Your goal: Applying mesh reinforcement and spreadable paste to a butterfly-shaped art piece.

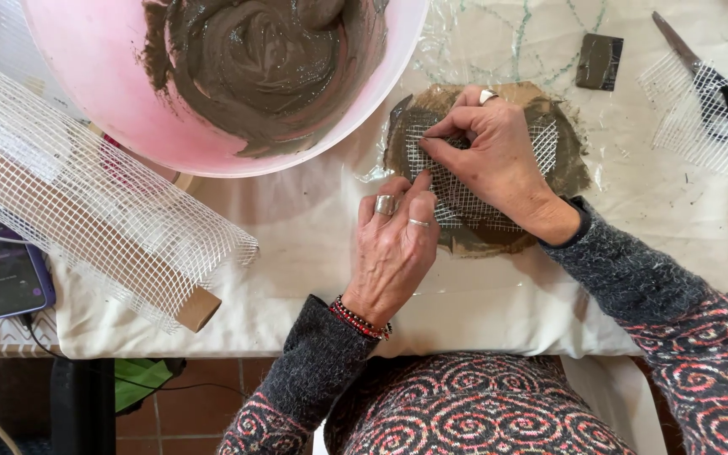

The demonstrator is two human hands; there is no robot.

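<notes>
A flat brown clay slab (568,165) lies on clear plastic on the white cloth. A square of white mesh (465,202) covers its middle. My right hand (490,156) rests on the mesh, its fingertips pinched at the mesh's upper left edge. My left hand (391,248), with two rings and a red bead bracelet, presses its fingertips on the mesh's lower left corner. Both hands touch the mesh and the slab.
A pink bowl (111,93) of wet brown clay stands at the upper left. A roll of white mesh on a cardboard tube (103,219) lies left, beside a phone (2,274). Scissors (714,80) on mesh scraps and a small dark scraper (598,61) lie at the upper right.
</notes>
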